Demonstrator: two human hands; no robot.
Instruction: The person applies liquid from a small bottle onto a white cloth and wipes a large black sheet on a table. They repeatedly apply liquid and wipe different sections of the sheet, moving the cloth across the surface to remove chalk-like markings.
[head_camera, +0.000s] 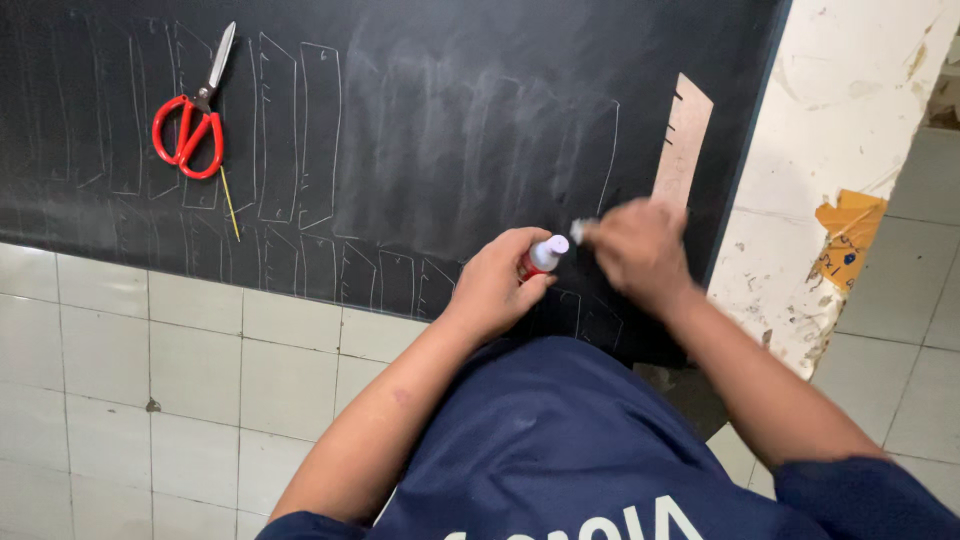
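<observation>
Looking down from the head camera, much is hard to make out: the right hand (635, 248) is smeared with motion blur just right of centre, its fingers bunched around something small and pale at about mid-frame, but what it pinches I cannot tell. The left hand (495, 285) is clearer, curled shut around a small bottle (540, 256) with a red body and a white, rounded cap; most of the body is hidden inside the fist. The bottle's long axis runs diagonally, cap pointing to the upper right toward the other hand, nearly touching it.

Both hands sit over the lower edge of a dark, matte sheet (420, 120) covered with chalky white outlines of narrow strips and smudged patches. A flat tan template (683, 140), long and narrow, pokes out above the right hand, its lower end covered. Red-handled scissors (195, 115) lie at the upper left, blades pointing up. White tiles (150, 370) fill the lower left.
</observation>
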